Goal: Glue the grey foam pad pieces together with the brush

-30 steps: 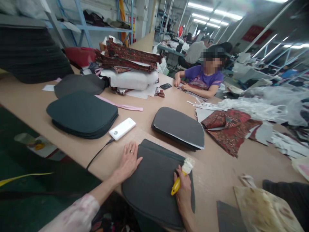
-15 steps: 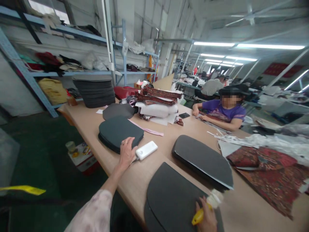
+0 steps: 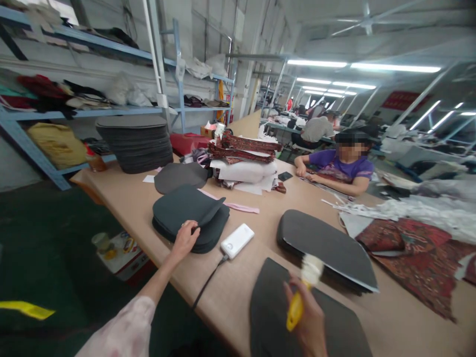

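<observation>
My left hand (image 3: pixel 187 238) pinches the near edge of the top sheet in a stack of dark foam panels (image 3: pixel 182 203); that sheet's right side curls up off the others. My right hand (image 3: pixel 307 307) is closed around the yellow handle of a paintbrush (image 3: pixel 311 270), its pale bristles pointing up and away from me. Below the brush lies a dark rounded panel (image 3: pixel 267 297) on the table. Just beyond it rests a thicker stack of grey panels (image 3: pixel 327 243). Between my hands lies a white power bank (image 3: pixel 238 240) with a black cable plugged in.
A tall pile of dark panels (image 3: pixel 134 144) stands at the table's far left, with bundled patterned fabric (image 3: pixel 245 148) in the middle. Across the table (image 3: pixel 223 282) sits a person in purple (image 3: pixel 342 163). Patterned cloth (image 3: pixel 412 263) lies at right. A box (image 3: pixel 126 255) stands below the left edge.
My left hand has taken hold of the top foam panel, and its edge now curls up. My right hand has raised the brush and turned it more upright. The view has shifted slightly.
</observation>
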